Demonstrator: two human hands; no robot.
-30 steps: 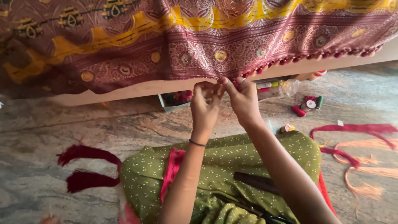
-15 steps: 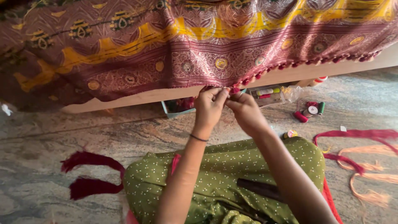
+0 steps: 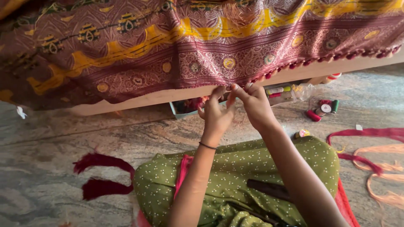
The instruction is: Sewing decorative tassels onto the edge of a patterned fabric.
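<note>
A maroon and yellow patterned cloth (image 3: 202, 50) hangs over a pale wooden edge (image 3: 139, 98). Small maroon tassel knots (image 3: 294, 65) line its lower hem to the right. My left hand (image 3: 215, 115) and my right hand (image 3: 252, 105) are raised together at the hem, fingertips pinching the cloth border where the knots end. A thin dark band circles my left wrist. My lap is covered by green dotted fabric (image 3: 235, 176), on which lies a dark comb-like thing (image 3: 269, 189).
Thread spools (image 3: 322, 110) lie on the stone floor at right. Maroon thread bundles (image 3: 99, 174) lie at left, maroon and peach strands (image 3: 378, 159) at right. An open box of spools (image 3: 277, 91) sits under the wooden edge.
Both hands stay at the hem, shifted slightly right and lower in view as the camera moved. Fingers keep working the border.
</note>
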